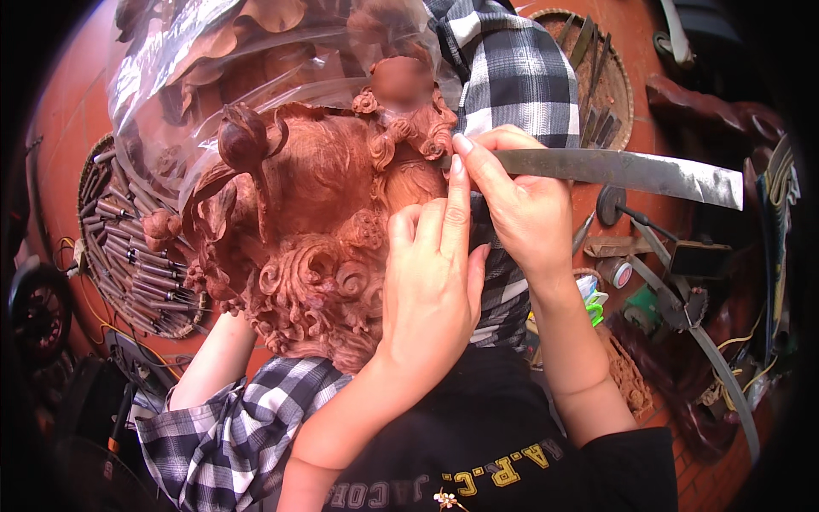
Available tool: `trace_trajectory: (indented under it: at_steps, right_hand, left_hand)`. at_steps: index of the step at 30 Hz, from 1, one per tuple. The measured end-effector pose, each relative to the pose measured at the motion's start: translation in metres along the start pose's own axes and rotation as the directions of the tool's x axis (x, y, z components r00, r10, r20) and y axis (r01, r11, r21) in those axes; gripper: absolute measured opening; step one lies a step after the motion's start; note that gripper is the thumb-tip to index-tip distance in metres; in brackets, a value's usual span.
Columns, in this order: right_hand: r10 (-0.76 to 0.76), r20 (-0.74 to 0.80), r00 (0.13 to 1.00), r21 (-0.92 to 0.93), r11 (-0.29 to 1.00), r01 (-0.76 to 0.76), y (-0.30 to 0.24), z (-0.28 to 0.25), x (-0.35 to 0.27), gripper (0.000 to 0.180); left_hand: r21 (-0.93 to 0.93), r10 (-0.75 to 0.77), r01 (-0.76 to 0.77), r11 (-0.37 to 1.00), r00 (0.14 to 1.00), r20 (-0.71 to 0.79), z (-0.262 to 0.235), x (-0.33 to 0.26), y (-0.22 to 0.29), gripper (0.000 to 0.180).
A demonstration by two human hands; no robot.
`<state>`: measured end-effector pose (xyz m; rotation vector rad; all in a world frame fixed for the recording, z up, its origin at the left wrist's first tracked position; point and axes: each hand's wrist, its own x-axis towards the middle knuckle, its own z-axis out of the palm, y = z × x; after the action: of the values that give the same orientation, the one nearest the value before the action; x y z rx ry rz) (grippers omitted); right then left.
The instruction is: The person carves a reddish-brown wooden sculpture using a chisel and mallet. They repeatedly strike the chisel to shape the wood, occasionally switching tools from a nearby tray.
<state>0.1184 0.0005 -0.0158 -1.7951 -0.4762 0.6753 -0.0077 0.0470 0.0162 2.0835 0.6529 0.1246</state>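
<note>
A reddish-brown wood carving fills the middle, with curls, leaves, a bud on a stem and a small carved figure at its upper right. My right hand grips a long flat steel blade, its broad end pointing off to the right. The blade's working end meets the small figure, where my fingertips hide it. My left hand rests against the carving from below, fingers stretched out. Its index fingertip touches beside my right thumb, near the blade's end.
Clear plastic sheeting covers the carving's far part. Left stands a round basket of wooden-handled tools; another basket with flat blades sits upper right. Black-and-white plaid cloth lies around the carving. Metal bars and a jar lie right.
</note>
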Motion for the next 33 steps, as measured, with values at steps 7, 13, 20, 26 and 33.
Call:
trace_trajectory:
  at_steps: [7,13,20,26,33]
  right_hand:
    - [-0.137,0.003,0.991,-0.106,0.985,0.137,0.000,0.001,-0.003,0.015]
    - [0.107,-0.024,0.994,0.001,0.994,-0.107,-0.006,0.001,0.000,0.017]
    - [0.063,-0.021,0.998,0.003,0.998,-0.063,-0.014,0.004,-0.001,0.016]
    - [-0.105,-0.008,0.994,-0.058,0.993,0.105,-0.012,-0.010,-0.006,0.011]
    - [-0.296,0.094,0.951,-0.171,0.936,0.308,-0.033,-0.044,-0.020,0.011]
  left_hand:
    - [-0.090,0.011,-0.015,0.996,0.999,-0.036,-0.002,-0.005,-0.001,0.078]
    - [0.025,0.002,-0.001,1.000,0.999,-0.036,0.006,0.003,-0.001,0.080]
    - [-0.044,-0.005,0.003,0.999,0.999,-0.044,0.000,-0.001,-0.001,0.081]
    - [-0.094,0.002,-0.004,0.996,1.000,-0.019,-0.007,-0.005,0.007,0.077]
    - [-0.591,-0.215,0.236,0.771,0.971,0.107,-0.022,-0.007,0.016,0.028]
